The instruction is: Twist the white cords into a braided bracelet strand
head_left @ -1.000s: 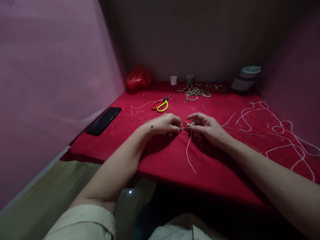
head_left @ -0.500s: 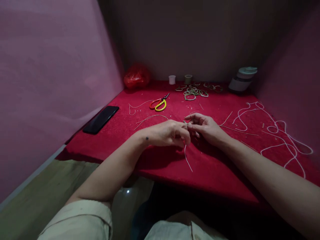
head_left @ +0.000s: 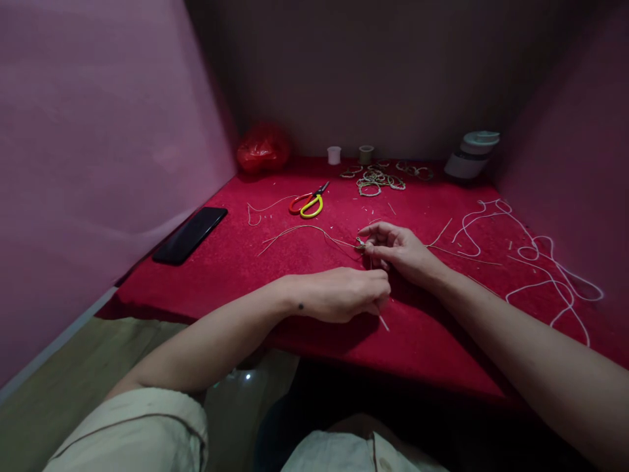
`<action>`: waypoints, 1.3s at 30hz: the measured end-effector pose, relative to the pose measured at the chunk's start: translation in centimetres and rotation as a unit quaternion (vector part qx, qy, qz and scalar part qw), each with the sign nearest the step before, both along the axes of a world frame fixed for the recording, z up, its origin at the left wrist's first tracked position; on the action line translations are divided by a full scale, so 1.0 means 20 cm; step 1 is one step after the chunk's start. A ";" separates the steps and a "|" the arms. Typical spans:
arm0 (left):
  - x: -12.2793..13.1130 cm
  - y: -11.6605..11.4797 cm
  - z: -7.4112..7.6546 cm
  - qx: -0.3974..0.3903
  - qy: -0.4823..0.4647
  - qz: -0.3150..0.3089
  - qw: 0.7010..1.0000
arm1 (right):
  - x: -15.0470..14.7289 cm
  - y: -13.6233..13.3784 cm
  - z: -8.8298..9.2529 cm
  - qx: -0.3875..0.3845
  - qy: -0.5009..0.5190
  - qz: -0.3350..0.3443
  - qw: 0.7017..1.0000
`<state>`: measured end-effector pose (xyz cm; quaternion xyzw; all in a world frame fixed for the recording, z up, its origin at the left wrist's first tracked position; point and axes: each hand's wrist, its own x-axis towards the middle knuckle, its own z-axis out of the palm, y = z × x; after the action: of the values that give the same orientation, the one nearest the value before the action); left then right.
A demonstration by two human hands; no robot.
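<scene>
Pinching small knot (head_left: pixel 361 244) in right hand (head_left: pixel 399 254), grip closed on it, just above the red surface (head_left: pixel 275 288), mid-width. Clamping the cord (head_left: pixel 295 230) tail in left hand (head_left: pixel 344 296), grip closed, fist low near the front edge, short end poking out by the knuckles.

Risks, judged from here:
- Could slip the tail out of the left grip under a hard pull; thin cord, little left to hold.
- Could over-tighten or snap at the knot with hands this far apart.
- Could lose the knot's shape if the right pinch eases.
- Could drag the free length lying toward the scissors (head_left: pixel 307 203) and snag it.

Versus half a second ago: moved left hand down and toward the body. Previously touching the right hand at the knot, now clearly apart. Less tail showing below the left fist. Kept right hand roughly in place. Free length now traceable all the way into the knot. Left scissors and phone (head_left: pixel 189 234) untouched.
</scene>
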<state>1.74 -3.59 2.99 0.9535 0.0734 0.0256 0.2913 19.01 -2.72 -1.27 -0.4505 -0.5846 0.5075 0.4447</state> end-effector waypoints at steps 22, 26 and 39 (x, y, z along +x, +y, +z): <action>0.08 0.25 -0.10 -0.396 -0.342 0.292 0.801 | 0.04 -0.02 0.03 0.011 -0.029 0.069 0.997; 0.08 0.26 -0.10 -0.408 -0.342 0.304 0.790 | 0.02 -0.01 0.02 0.002 -0.018 0.037 0.999; 0.05 0.34 -0.14 0.044 -0.202 0.400 0.893 | 0.01 0.00 -0.02 0.059 -0.017 0.005 0.998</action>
<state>2.72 3.18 0.13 0.8296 0.3874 0.3350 0.2225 19.15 -2.68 -1.75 -0.4294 -0.6230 0.4667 0.4580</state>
